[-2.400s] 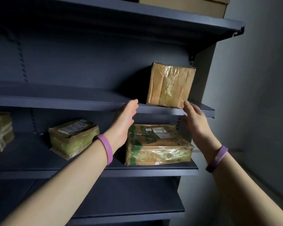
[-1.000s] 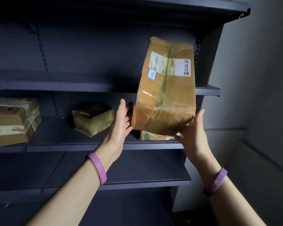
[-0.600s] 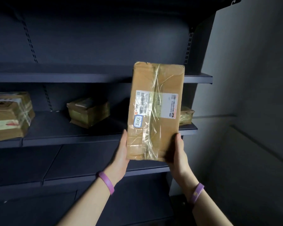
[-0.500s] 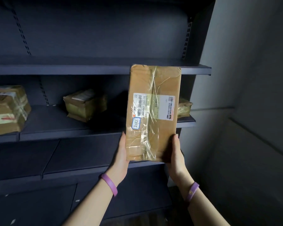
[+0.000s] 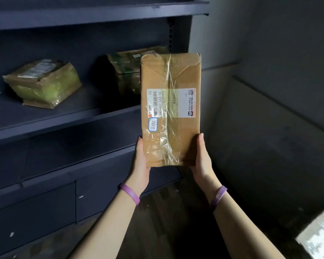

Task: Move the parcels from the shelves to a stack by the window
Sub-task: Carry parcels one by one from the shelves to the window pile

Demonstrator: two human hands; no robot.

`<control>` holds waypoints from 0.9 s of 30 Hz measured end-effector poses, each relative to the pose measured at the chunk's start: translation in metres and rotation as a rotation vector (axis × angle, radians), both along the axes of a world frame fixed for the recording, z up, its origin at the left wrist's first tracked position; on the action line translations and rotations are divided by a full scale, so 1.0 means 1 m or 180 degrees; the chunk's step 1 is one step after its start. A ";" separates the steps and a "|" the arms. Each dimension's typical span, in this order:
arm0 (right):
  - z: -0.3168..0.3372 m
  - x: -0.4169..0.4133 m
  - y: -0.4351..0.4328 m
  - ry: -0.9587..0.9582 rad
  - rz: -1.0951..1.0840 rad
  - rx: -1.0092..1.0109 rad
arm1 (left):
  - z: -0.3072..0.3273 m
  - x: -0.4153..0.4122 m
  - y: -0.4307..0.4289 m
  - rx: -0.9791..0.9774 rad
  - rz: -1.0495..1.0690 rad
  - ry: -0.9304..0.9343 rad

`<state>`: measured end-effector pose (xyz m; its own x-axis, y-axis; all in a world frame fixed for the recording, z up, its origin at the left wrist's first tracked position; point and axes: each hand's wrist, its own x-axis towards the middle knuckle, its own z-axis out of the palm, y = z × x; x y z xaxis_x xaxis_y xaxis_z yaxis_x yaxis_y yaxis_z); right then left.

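A tall brown taped parcel [image 5: 171, 109] with a white shipping label stands upright in front of me, clear of the shelves. My left hand [image 5: 141, 159] grips its lower left edge and my right hand [image 5: 201, 157] grips its lower right edge. Two more parcels stay on the dark shelf [image 5: 45, 120]: a greenish one [image 5: 43, 83] at the left and a larger taped one [image 5: 127, 71] partly hidden behind the held parcel.
The dark shelving unit fills the left side, with a closed cabinet base [image 5: 36, 217] below. A grey wall [image 5: 269, 90] runs along the right. A blurred pale object [image 5: 320, 238] shows at the bottom right corner over the dark floor [image 5: 166, 221].
The parcel came off the upper shelf and was lowered, both hands sliding to its bottom edges. My view has since turned right and down, showing floor and a pale object at the corner.
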<state>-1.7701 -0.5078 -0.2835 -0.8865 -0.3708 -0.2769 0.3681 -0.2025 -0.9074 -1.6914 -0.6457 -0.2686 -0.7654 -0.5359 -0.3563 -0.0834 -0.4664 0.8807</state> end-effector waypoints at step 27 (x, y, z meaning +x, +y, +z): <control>-0.007 0.169 0.568 0.0358 -0.3477 -0.0237 | -0.010 0.020 0.561 0.0267 -0.3159 -0.0046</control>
